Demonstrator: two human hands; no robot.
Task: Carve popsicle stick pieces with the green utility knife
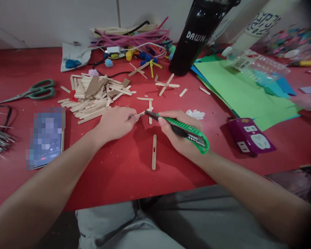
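My left hand is closed in a pinch on a short piece of wooden craft stick at the middle of the red table. My right hand grips a green and black utility knife, and its blade tip touches that stick piece. Another wooden stick with a small slot lies flat just in front of my hands. A heap of wooden sticks lies behind my left hand.
Green-handled scissors and a phone lie to the left. A black bottle, pipe cleaners, green paper and a purple device sit behind and to the right. Glued stick crosses lie mid-table.
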